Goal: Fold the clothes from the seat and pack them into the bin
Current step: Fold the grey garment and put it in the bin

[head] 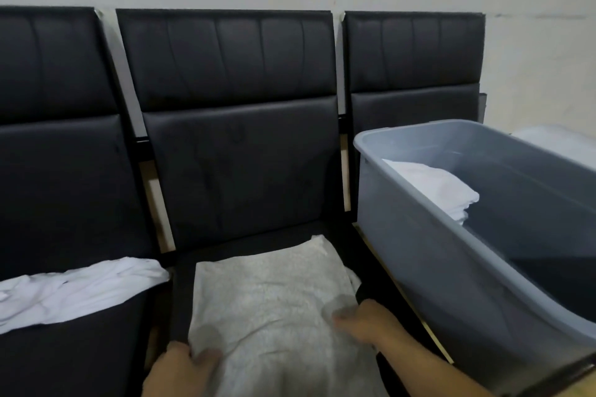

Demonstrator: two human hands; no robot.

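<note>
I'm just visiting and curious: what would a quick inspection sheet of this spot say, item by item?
Surface: black padded middle seat, one of a row of three against a pale wall.
Job's things: grey-white cloth spread flat on the middle seat; grey bin on the seat to the right, holding folded white clothes; loose white clothes on the seat to the left.
Clutter: something white behind the bin, too unclear to name.
Hands: left hand grips the cloth's near left edge; right hand pinches its right side.
Cables: nothing seen.
Surroundings: bare pale wall.
</note>
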